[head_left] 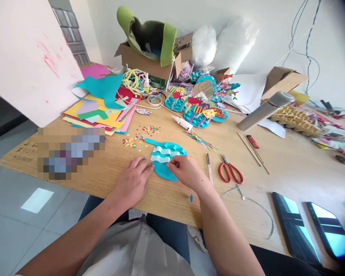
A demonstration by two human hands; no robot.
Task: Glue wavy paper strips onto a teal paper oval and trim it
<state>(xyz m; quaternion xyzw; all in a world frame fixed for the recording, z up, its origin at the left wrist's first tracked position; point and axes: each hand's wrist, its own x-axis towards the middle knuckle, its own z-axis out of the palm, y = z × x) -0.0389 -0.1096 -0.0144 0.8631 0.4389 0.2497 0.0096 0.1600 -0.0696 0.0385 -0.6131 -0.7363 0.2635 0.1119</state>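
A round blue paper disc (pixel 164 173) lies flat on the table in front of me, with pale blue wavy paper strips (pixel 160 158) across it. A darker blue strip (pixel 151 142) sticks out past its upper left edge. My left hand (pixel 138 174) rests palm down, its fingers stretched out and touching the disc's left edge. Over the disc's right side, my right hand (pixel 186 170) holds thumb and forefinger pinched near the strips' lower edge. Whatever is between those fingertips is too small to make out.
Beyond the disc are confetti (pixel 133 141), a glue bottle (pixel 183 123) and thin coloured strips (pixel 201 140). Red-handled scissors (pixel 230 171) and a pen (pixel 209 168) lie to the right. Coloured paper (pixel 103 119) is stacked left; decorated blue crafts (pixel 197 113), a thermos (pixel 266 110) and phones (pixel 296 226) surround.
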